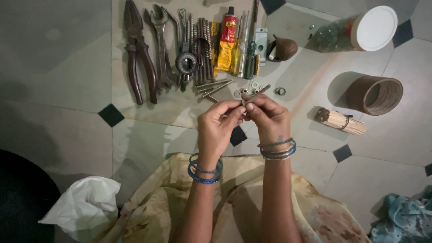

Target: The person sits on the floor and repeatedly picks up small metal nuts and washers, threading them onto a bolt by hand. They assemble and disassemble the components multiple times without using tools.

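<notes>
Both my hands are raised over a tiled floor, fingertips meeting around a small metal bolt (254, 94) whose end pokes out toward the upper right. My left hand (219, 127) pinches it from the left, my right hand (266, 118) from the right. Both wrists carry blue bangles. Whether a nut is on the bolt is hidden by my fingers. Just beyond my fingers lie loose bolts (213, 87) and small washers and nuts (252, 86), plus one metal ring (280, 91).
A row of tools lies at the top: pliers (137, 51), spanners (163, 45), a glue tube (227, 42), screwdrivers (243, 49). To the right are a white-lidded jar (360, 30), a brown cylinder (375, 94), a stick bundle (340, 121). White bag (85, 204) lower left, cloth (402, 216) lower right.
</notes>
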